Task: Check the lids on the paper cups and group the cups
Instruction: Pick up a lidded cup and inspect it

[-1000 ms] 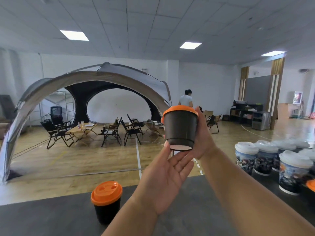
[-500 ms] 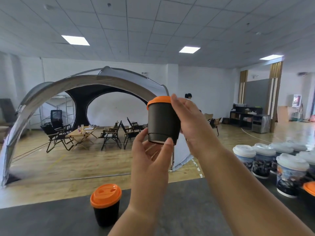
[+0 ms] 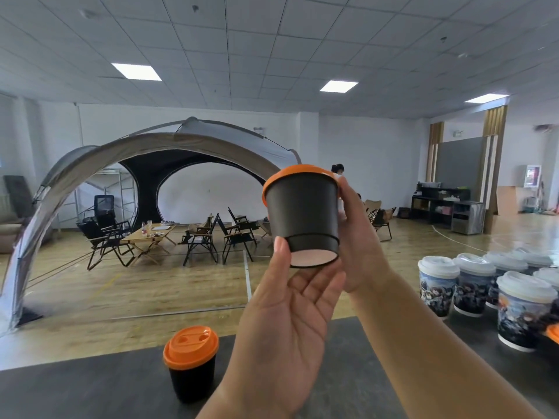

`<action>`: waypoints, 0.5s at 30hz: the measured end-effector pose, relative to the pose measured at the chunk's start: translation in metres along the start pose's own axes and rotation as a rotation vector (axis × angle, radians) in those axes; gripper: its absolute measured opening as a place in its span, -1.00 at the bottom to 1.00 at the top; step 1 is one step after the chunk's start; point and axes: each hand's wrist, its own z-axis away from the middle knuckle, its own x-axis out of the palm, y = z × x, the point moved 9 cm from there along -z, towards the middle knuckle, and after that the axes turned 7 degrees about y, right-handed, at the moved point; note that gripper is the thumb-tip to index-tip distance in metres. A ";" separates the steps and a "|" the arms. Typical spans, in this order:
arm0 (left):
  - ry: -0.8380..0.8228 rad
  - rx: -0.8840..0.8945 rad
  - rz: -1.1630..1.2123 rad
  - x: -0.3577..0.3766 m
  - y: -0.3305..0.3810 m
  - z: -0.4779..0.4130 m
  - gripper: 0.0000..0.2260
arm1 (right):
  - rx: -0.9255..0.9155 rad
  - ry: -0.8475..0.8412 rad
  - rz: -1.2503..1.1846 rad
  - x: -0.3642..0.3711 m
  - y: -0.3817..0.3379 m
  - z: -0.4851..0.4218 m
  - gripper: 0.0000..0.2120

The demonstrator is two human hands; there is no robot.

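A wide hall with a wooden floor holds a grey arched tent [image 3: 151, 152] with folding chairs [image 3: 199, 240] under it. In front lies a dark table top [image 3: 90, 388]. At its right edge stand printed cups [image 3: 438, 285] with white lids, close together. The right hand [image 3: 360, 243] grips a black cup [image 3: 302, 213] with an orange lid, raised above the table and tilted, base toward the camera. The left hand [image 3: 287, 328] lies flat beneath the base, fingers straight, thumb touching the cup's lower edge. A second orange-lidded cup [image 3: 192, 367] stands upright on the table, lower left
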 end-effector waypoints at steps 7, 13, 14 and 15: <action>0.150 0.353 -0.300 -0.016 0.029 -0.003 -0.45 | -0.324 0.132 0.366 0.018 -0.040 0.018 -0.43; 0.080 0.266 -0.199 -0.003 0.021 0.003 -0.63 | -0.202 0.071 0.166 0.021 -0.032 0.012 -0.37; 0.056 0.200 -0.141 0.000 0.015 0.004 -0.70 | -0.149 0.036 0.091 0.021 -0.027 0.011 -0.35; 0.026 0.132 -0.090 0.004 0.010 0.005 -0.70 | -0.087 -0.004 0.023 0.022 -0.021 0.011 -0.34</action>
